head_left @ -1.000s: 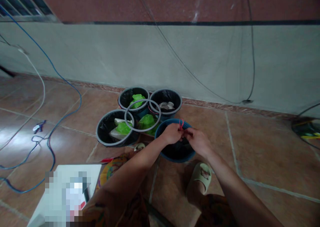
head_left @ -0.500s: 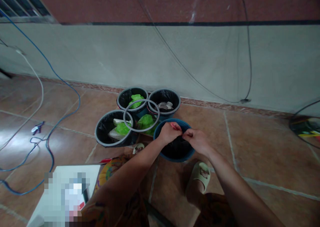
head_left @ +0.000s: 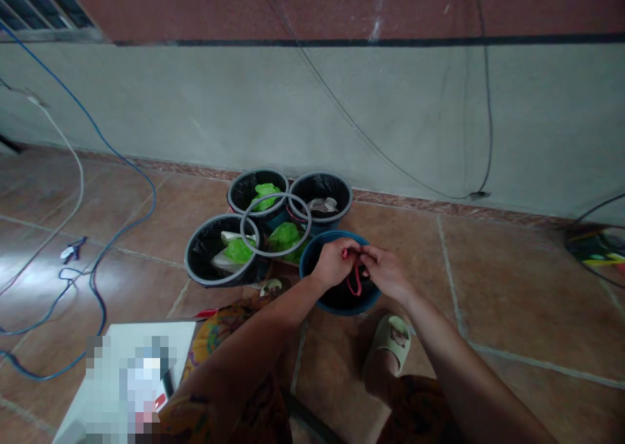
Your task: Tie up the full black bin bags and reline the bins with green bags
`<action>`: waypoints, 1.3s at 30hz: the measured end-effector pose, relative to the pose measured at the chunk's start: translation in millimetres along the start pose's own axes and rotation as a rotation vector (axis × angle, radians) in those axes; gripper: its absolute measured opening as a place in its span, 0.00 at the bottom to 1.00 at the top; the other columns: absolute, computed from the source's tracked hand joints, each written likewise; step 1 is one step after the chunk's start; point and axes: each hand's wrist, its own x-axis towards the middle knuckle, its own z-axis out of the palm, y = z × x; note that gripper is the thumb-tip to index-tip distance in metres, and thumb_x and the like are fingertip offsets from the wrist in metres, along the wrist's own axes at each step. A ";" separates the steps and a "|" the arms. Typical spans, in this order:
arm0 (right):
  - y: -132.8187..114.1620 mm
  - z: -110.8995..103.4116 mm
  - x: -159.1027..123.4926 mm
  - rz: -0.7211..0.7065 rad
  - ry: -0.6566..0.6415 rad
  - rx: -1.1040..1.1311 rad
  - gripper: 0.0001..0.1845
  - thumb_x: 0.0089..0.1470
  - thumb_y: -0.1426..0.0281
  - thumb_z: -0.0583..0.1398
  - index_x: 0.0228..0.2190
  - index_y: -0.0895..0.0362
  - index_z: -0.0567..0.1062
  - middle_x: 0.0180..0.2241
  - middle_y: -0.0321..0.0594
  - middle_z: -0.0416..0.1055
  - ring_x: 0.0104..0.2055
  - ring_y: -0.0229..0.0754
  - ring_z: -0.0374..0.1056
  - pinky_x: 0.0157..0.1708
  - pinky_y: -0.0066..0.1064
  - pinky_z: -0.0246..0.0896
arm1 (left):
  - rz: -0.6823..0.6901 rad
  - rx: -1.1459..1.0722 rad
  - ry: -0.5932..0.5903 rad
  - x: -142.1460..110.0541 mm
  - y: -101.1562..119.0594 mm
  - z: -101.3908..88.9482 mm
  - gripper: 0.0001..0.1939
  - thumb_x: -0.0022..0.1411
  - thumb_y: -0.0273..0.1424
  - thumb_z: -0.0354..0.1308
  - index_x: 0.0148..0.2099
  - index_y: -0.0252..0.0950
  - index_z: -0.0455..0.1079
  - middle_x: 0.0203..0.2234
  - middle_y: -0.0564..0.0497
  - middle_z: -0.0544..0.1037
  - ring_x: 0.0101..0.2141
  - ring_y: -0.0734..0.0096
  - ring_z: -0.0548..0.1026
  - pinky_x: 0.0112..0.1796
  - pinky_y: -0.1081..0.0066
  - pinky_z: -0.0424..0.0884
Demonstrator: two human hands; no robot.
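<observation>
Over the mouth of a blue bin [head_left: 340, 310], my left hand [head_left: 336, 262] and my right hand [head_left: 387, 272] meet with fingertips pinched together. Both grip a thin red drawstring [head_left: 356, 286], whose loop hangs down between them. Dark material fills the bin below; I cannot make out whether it is a black bag or the shadowed inside. Left of the bin lies a loose grey ring [head_left: 243, 230], resting partly on a lined bin [head_left: 188, 259] and over a bright green bag [head_left: 288, 238].
Two more bins with black liners, a left one [head_left: 233, 204] and a right one [head_left: 349, 204], stand by the wall. A blue cable [head_left: 155, 200] winds across the tiles at left. A white board [head_left: 97, 366] is at lower left. My slippered foot [head_left: 394, 340] is beside the blue bin.
A red drawstring loop now hangs below my fingers, where before only a bit of red showed at my left hand. My hands have come closer together.
</observation>
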 end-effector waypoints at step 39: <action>21.8 23.5 -0.3 0.186 -0.151 -0.615 0.52 0.45 0.65 0.64 0.65 0.60 0.45 0.57 0.56 0.60 0.55 0.53 0.64 0.51 0.37 0.59 | -0.414 0.718 -0.500 -12.6 -17.0 6.0 0.42 0.52 0.32 0.62 0.65 0.31 0.49 0.57 0.36 0.63 0.53 0.57 0.70 0.52 0.66 0.67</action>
